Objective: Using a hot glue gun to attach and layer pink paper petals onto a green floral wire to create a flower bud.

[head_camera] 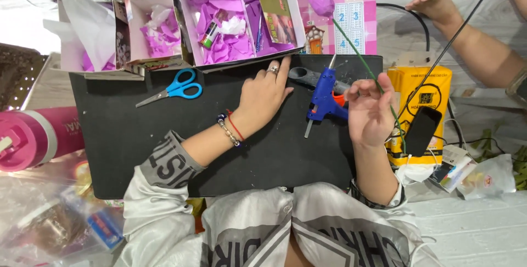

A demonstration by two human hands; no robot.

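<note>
The person's grey sleeve (164,162) leads to the left hand (263,94), lying flat and empty on the black mat (137,130); the right hand (370,110) pinches a purple paper flower's green stem (357,50) above the blue glue gun (324,97)

Green stem (362,58) partly hidden behind right hand (370,110); fingertips unseen.

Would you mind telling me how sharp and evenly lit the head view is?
Head view: the black mat and scissors are sharp; the right hand is slightly blurred; the upper left corner is washed out by glare; the edges bend from wide-angle distortion.
</note>
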